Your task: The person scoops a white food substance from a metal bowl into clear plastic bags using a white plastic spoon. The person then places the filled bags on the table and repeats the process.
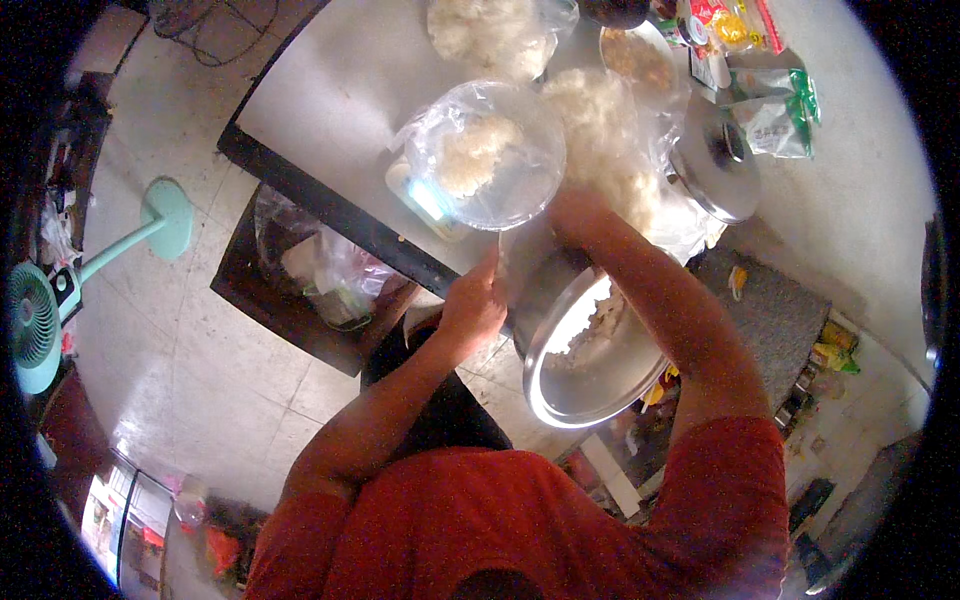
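A round bowl (536, 180) lined with clear plastic film holds a mound of pale, rice-like food (476, 154). It rests on a small digital scale (409, 184) with a lit display. My left hand (476, 307) is just below the bowl's near rim, fingers curled; a thin pale strip shows beside its fingertips, and I cannot tell whether it grips this. My right hand (581, 214) is blurred at the lower edge of a larger pale, rice-like mass (600, 142) on plastic. Its fingers are hidden. Under my right forearm, a tilted metal pot (600, 382) has pale matter inside.
Another bag of pale food (487, 34) lies farther back on the white table (322, 90). Beyond my right hand are a dish of brown food (637, 56), a metal lid (716, 161) and a green-and-white packet (776, 112). A mint-green fan (34, 322) stands on the floor at left.
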`<state>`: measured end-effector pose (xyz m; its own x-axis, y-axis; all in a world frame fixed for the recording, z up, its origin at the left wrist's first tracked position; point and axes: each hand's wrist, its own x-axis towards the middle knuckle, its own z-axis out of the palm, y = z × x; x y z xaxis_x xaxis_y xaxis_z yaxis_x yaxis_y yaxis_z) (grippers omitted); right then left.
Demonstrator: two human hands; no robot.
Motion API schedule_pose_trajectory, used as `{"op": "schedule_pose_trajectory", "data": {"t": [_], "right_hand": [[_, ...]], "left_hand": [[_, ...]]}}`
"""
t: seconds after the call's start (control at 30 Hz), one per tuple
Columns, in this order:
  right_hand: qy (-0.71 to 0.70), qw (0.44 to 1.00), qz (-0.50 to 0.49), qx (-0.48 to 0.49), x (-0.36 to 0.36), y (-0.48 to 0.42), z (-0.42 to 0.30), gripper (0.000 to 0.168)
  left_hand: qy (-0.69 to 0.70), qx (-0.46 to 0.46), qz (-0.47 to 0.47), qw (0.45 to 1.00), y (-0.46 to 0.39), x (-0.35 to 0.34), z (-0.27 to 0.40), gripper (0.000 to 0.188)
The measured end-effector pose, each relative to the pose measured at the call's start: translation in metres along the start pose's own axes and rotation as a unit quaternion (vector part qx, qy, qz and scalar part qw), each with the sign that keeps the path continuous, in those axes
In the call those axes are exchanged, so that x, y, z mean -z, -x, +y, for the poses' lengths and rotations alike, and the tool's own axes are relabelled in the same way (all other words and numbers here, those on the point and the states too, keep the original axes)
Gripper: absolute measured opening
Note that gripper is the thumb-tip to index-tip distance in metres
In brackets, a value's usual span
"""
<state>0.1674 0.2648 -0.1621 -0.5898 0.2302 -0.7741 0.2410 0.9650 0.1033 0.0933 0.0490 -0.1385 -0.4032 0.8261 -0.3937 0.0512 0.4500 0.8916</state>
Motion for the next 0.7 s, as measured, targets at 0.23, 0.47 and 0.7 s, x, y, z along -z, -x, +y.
{"op": "schedule_pose_trajectory", "data": {"t": [0.23,0.47,0.7], "right_hand": [[-0.009,0.999,-0.011,0.049,0.062,0.036,0.011,0.025],[-0.341,0.892,0.295,-0.019,0.062,0.097,0.020,0.017],[-0.417,0.819,0.391,-0.055,0.083,0.142,0.020,0.014]], "left_hand": [[0.074,-0.023,-0.013,0.997,-0.002,-0.016,-0.014,0.034],[0.345,0.184,-0.168,0.905,0.003,0.000,0.042,0.036],[0.336,0.144,-0.214,0.906,0.007,0.022,0.047,0.029]]}}
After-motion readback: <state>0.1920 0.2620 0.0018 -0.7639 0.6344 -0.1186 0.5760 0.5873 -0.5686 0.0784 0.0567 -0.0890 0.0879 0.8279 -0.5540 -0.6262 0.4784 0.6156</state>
